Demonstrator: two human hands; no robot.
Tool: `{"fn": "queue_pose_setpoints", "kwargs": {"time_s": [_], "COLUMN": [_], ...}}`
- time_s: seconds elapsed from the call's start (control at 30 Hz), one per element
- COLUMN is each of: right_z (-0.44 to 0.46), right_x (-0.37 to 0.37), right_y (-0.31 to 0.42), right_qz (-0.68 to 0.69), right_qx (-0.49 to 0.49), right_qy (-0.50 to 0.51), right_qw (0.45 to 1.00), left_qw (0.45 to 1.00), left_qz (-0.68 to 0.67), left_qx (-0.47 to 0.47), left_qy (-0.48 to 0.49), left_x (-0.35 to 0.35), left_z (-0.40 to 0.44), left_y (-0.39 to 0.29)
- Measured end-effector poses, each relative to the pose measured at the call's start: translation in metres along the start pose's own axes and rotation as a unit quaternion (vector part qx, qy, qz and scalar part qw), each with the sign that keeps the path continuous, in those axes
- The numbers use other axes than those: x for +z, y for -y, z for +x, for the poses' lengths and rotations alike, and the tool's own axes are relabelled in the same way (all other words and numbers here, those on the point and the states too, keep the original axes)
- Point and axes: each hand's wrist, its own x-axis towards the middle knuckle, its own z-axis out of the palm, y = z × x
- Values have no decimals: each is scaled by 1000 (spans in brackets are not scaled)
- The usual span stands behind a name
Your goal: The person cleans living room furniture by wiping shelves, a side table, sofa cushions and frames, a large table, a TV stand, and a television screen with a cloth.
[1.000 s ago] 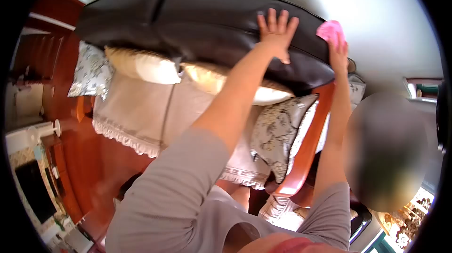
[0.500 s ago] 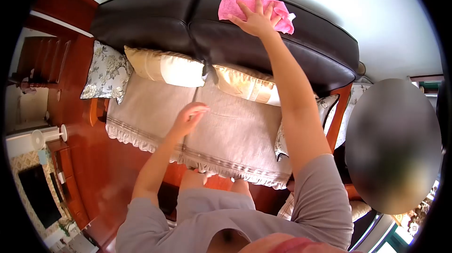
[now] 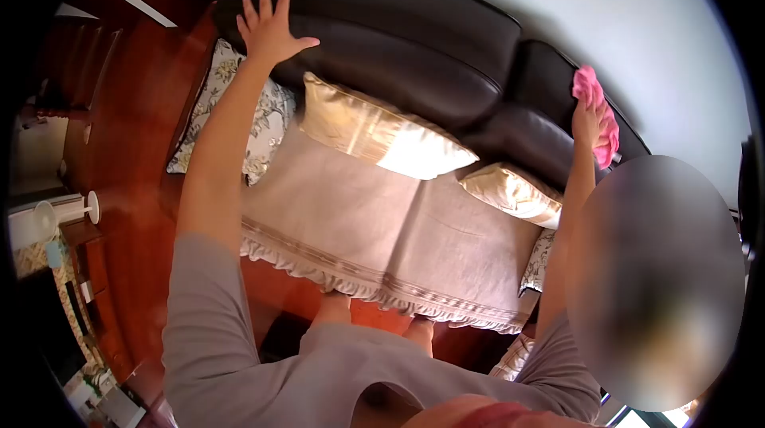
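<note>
At the right part of the dark leather sofa back, my right hand holds a pink cloth against the leather. The cloth is bunched around its fingers and runs along the top edge near the wall. My left hand is raised in front of the left end of the sofa back, fingers spread and holding nothing. I cannot tell whether its fingertips touch the leather. Below it stands a floral cushion, partly hidden by my left forearm.
Gold and cream cushions lean against the sofa back. A beige seat cover with a ruffled edge spreads over the seat, right in front of my legs. A white wall rises behind the sofa. A blurred oval hides the right side.
My view has shifted left. My right hand and the pink cloth have gone further right along the sofa back, the cloth now more bunched. My left hand has risen from above the seat, fingers spreading.
</note>
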Motion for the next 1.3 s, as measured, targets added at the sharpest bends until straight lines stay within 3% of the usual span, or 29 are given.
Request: {"fn": "queue_pose_setpoints", "kwargs": {"time_s": [0.07, 0.2, 0.3, 0.33, 0.37, 0.53, 0.67, 0.73, 0.83, 0.93, 0.97, 1.03, 1.1, 1.17, 1.2, 1.3], "right_z": [5, -43, -69, -83, -75, -87, -108, -133, -165, -214, -235, -286, -328, -359, -370, -361], "right_x": [21, 50, 64, 43, 62, 44, 22, 20, 35, 52, 60, 50, 47, 57, 78, 131], "right_y": [34, 146, 197, 213, 198, 205, 245, 297, 402, 539, 577, 646, 694, 727, 731, 752], "right_qz": [-7, 13, 77, 165, 168, 104, 117, 44, 53, 40, 20, 86, -26, -105, -140, -261], "right_qx": [-10, -119, -143, -61, -125, -196, -99, -125, -137, -220, -254, -291, -353, -423, -468, -510], "right_qy": [-7, -39, -53, -14, -26, -77, 1, 38, 66, 72, 73, 55, 50, 144, 72, 48], "right_qw": [1000, 992, 985, 984, 977, 972, 988, 990, 987, 972, 964, 951, 934, 888, 870, 818], "left_qw": [965, 985, 972, 961, 948, 970, 971, 969, 958, 938, 935, 814, 807, 937, 957, 964], "left_qz": [111, 15, 40, 57, 75, -4, -63, -90, -170, -246, -255, -538, -578, -347, -283, -189], "left_qx": [-24, -63, -77, -84, -95, -55, -32, -10, 41, 165, 161, 197, 22, -35, -49, -171], "left_qy": [238, 160, 219, 258, 295, 235, 227, 230, 227, 183, 185, 99, 116, 37, 50, 74], "left_x": [5, 60, 54, 53, 55, 79, 75, 73, 69, 34, 30, 26, -11, -25, -12, 40], "left_z": [32, 32, 45, 49, 55, 56, 53, 53, 43, 24, 17, 3, -25, -59, -89, -200], "left_y": [10, 15, 12, 7, 5, 17, 23, 29, 45, 94, 123, 199, 291, 365, 399, 428]}}
